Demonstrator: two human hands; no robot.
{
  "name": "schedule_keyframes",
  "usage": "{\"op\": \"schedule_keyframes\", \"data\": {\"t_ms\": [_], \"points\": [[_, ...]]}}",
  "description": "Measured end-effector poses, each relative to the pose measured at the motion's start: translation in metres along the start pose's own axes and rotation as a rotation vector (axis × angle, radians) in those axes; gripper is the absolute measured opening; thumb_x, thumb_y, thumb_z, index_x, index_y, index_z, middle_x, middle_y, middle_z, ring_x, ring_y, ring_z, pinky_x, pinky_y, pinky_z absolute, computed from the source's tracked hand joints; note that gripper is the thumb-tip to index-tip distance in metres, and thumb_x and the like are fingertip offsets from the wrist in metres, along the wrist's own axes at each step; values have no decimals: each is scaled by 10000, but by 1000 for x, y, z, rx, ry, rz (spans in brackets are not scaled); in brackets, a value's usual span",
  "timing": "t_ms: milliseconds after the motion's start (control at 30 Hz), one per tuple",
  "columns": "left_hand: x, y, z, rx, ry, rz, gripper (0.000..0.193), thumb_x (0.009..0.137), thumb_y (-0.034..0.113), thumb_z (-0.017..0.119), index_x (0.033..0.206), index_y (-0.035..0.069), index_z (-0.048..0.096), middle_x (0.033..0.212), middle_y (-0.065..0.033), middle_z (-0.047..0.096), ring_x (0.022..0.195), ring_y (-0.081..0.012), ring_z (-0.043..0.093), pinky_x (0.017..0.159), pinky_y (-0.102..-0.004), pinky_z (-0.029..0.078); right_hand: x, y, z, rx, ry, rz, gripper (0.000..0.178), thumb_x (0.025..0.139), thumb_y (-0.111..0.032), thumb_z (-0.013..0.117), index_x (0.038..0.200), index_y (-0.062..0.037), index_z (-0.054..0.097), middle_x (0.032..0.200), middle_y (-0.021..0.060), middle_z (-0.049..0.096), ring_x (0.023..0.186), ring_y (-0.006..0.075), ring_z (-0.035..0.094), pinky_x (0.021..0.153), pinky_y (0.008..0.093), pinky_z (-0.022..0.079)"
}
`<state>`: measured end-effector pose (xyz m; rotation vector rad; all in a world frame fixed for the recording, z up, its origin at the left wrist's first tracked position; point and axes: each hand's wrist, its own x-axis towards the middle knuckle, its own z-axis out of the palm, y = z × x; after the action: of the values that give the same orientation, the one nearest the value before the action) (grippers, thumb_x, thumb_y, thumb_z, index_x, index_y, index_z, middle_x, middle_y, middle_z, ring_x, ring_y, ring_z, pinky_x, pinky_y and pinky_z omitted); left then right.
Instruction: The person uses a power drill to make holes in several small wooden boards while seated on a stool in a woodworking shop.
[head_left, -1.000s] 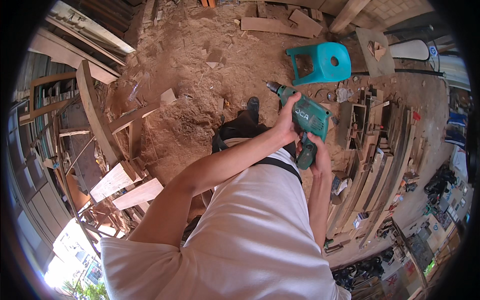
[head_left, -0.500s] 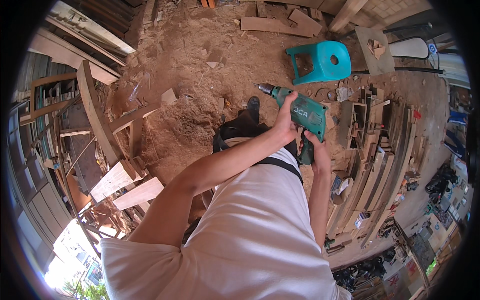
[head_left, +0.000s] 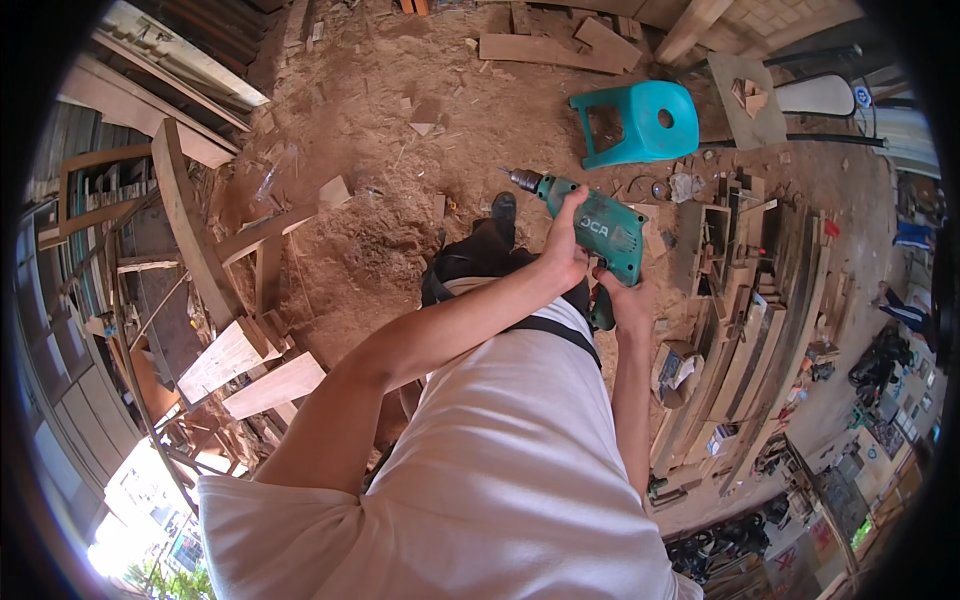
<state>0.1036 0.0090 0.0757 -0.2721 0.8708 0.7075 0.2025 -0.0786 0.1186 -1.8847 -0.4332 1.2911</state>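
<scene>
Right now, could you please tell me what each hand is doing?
Left hand: closed, holding the drill by its body.
Right hand: closed, holding the drill at its handle.

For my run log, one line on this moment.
left hand: holding green drill body | right hand: at its handle | bit: pointing left | turquoise stool: on floor

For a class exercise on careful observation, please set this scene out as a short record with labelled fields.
Tool: green power drill
Left hand: grips the drill's body
Right hand: holds it at the handle
Drill bit: points toward the picture's upper left
Beyond the drill: teal stool
Right side: long wooden boards
Floor: brown, scattered with wood scraps
</scene>
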Motion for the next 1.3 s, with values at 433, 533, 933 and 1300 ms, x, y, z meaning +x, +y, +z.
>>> {"op": "schedule_keyframes", "data": {"t_ms": [433, 533, 933, 1300], "points": [[4, 0, -10, 3, -7, -27, 405, 833, 521, 695, 1008, 161, 639, 961, 7, 673, 952, -164, 617, 906, -346, 447, -1, 17, 6, 90, 15, -93, 447, 717, 68, 761, 1130, 46, 594, 983, 74, 683, 822, 123, 650, 719, 256, 526], [4, 0, -10, 19, -7, -35, 419, 835, 533, 684, 1013, 156, 643, 974, -2, 676, 974, -177, 614, 925, -366, 443, -2, 18, 7, 66, 37, -88, 443, 721, 66, 759, 1131, 42, 592, 982, 72, 683, 820, 121, 647, 719, 254, 525], [0, 4, -11, 49, 8, -38, 459, 862, 553, 643, 1053, 136, 634, 1047, -35, 670, 1048, -217, 598, 982, -420, 424, -9, 4, 12, 137, 42, 9, 348, 762, 7, 758, 1082, 26, 621, 903, 68, 688, 717, 122, 641, 631, 263, 515], [-12, 19, -3, 382, -232, -260, 575, 860, 675, 536, 1070, 145, 605, 913, -25, 649, 825, -188, 613, 601, -359, 430, -13, 9, -10, 616, -356, 218, 326, 863, -214, 646, 1073, 28, 588, 901, 131, 652, 635, 205, 626, 591, 328, 520]]}}
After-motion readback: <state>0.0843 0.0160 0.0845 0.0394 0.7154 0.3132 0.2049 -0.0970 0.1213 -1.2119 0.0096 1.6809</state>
